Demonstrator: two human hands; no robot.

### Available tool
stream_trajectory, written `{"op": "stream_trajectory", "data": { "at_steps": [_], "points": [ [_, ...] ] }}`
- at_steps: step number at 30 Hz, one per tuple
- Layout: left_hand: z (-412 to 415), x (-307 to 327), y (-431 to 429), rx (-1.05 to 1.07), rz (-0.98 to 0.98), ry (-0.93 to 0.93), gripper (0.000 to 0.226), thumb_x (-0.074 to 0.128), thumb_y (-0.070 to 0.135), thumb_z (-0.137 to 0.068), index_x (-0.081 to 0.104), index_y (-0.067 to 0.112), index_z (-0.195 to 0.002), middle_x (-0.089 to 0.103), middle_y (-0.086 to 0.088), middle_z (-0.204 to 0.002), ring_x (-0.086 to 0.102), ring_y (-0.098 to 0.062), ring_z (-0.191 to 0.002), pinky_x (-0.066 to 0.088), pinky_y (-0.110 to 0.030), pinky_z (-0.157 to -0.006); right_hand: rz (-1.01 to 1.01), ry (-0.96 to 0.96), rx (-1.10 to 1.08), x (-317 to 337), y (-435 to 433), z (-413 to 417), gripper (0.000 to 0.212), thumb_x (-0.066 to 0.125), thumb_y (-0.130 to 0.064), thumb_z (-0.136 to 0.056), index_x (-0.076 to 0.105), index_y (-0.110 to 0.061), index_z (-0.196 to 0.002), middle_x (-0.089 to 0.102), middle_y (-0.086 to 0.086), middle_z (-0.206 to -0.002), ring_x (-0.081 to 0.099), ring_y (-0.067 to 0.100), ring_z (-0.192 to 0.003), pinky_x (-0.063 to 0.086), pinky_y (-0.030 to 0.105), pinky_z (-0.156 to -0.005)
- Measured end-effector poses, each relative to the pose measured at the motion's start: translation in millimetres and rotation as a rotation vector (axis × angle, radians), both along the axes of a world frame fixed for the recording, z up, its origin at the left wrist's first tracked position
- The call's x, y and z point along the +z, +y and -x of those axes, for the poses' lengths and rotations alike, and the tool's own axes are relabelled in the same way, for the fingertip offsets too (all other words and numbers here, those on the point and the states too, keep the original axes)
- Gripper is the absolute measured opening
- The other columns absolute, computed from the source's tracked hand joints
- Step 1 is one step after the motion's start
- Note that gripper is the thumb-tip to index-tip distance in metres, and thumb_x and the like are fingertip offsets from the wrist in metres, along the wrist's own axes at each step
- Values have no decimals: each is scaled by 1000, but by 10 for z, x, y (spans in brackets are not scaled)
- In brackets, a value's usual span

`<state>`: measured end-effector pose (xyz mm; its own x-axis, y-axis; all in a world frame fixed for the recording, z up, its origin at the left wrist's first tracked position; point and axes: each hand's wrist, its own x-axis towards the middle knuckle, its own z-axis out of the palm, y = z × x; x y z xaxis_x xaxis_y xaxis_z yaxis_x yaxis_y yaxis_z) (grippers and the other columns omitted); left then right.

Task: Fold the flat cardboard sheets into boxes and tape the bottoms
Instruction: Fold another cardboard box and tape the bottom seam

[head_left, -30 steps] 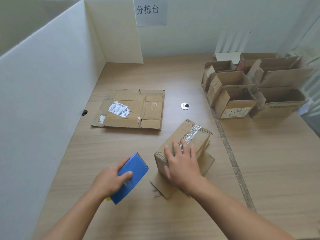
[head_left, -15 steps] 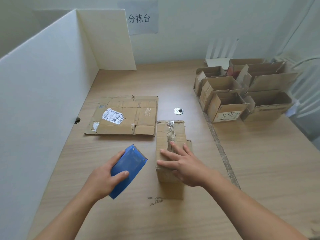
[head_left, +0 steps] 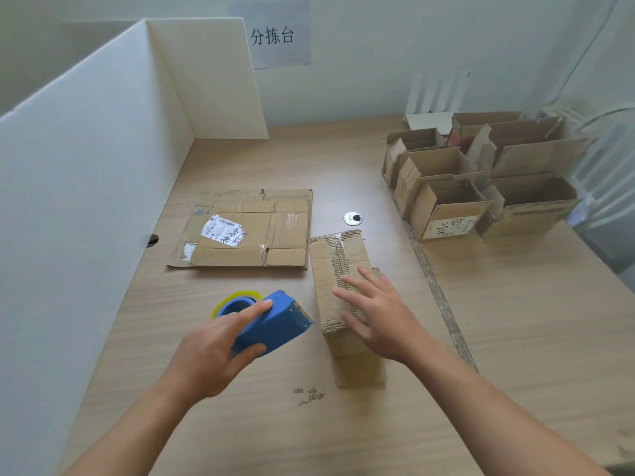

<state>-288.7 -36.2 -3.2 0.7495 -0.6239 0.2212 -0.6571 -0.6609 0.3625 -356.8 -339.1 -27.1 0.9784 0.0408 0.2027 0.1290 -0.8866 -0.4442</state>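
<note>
Left grip [head_left: 209,355]: fingers and thumb curled round the blue plastic tape dispenser [head_left: 275,321], whose toothed blade faces the box.
Right grip [head_left: 381,314]: fingers straight and spread, lying flat on the folded box.
Folded box [head_left: 340,259]: oblong brown corrugated cardboard at the middle of the wood-grain bench [head_left: 515,338], worn tape along its top seam.
Flat sheets [head_left: 247,231]: stacked just left of the box's far end, carrying a white barcode label [head_left: 223,230].
Wall sign [head_left: 271,36]: reads 分拣台.

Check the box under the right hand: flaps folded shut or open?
Folded shut: on the box, the upper flaps meet along a centre seam, right hand flat on them.
</note>
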Motion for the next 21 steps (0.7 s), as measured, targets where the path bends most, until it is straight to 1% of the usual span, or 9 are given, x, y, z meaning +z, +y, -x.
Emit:
{"op": "stream_trajectory", "data": {
  "at_steps": [3, 5, 7, 9, 12, 14, 17, 19, 21],
  "points": [
    [-23, 2, 1, -109, 8, -125, 52, 41, 61, -95, 38, 42, -143, 68, 9, -92, 59, -17, -72, 45, -24, -60, -92, 17, -1, 65, 35, -3, 55, 36, -53, -93, 58, -28, -136, 50, -4, -147, 29, 22, -147, 23, 46, -120],
    [-29, 17, 1, -171, 6, -204, 50, 48, 51, -95, 41, 36, -142, 64, 7, -85, 54, -16, -70, 39, -22, -64, -189, 26, 5, 163, 56, -5, 51, 43, -50, -95, 55, -29, -139, 50, -6, -146, 33, 16, -143, 30, 41, -117],
    [-20, 37, 3, -223, 13, -258, 50, 55, 44, -93, 44, 32, -140, 63, 6, -87, 54, -15, -71, 38, -23, -67, -276, 45, 53, 267, 80, -10, 48, 53, -42, -95, 54, -28, -141, 52, -6, -142, 41, 13, -135, 35, 36, -113],
    [-14, 63, 4, -269, 8, -296, 50, 57, 43, -93, 44, 31, -140, 65, 5, -91, 58, -17, -73, 46, -27, -68, -310, 79, 139, 364, 116, -9, 48, 60, -35, -95, 52, -30, -142, 52, -8, -141, 43, 9, -132, 34, 26, -112],
    [-10, 111, -24, -319, -7, -326, 50, 58, 42, -93, 44, 31, -140, 67, 3, -94, 62, -19, -74, 51, -32, -66, -299, 116, 196, 422, 183, -9, 48, 64, -32, -95, 51, -33, -142, 50, -13, -141, 38, 1, -131, 26, 11, -106],
    [-2, 139, -53, -332, -12, -320, 49, 57, 42, -93, 44, 31, -139, 68, 4, -94, 62, -19, -74, 52, -32, -67, -307, 78, 178, 415, 224, -25, 40, 64, -30, -95, 59, -30, -135, 52, -12, -138, 39, 1, -128, 26, 8, -104],
    [6, 156, -67, -321, -12, -280, 52, 57, 43, -94, 42, 31, -142, 66, 5, -93, 62, -17, -75, 51, -30, -68, -307, 1, 104, 377, 241, -54, 13, 65, -25, -95, 73, -21, -104, 61, -7, -126, 48, 10, -120, 38, 23, -101],
    [12, 157, -61, -316, -6, -256, 55, 58, 42, -93, 41, 31, -144, 66, 6, -92, 61, -16, -74, 51, -29, -67, -296, 6, 70, 350, 237, -63, 10, 65, -24, -95, 74, -18, -96, 63, -6, -121, 50, 13, -117, 34, 15, -97],
    [25, 160, -60, -319, -2, -222, 55, 56, 44, -94, 40, 32, -145, 64, 8, -91, 61, -16, -74, 49, -28, -67, -298, 20, 54, 330, 235, -55, 10, 65, -23, -95, 73, -16, -94, 63, -7, -118, 51, 13, -115, 29, 7, -93]
  ]
}}
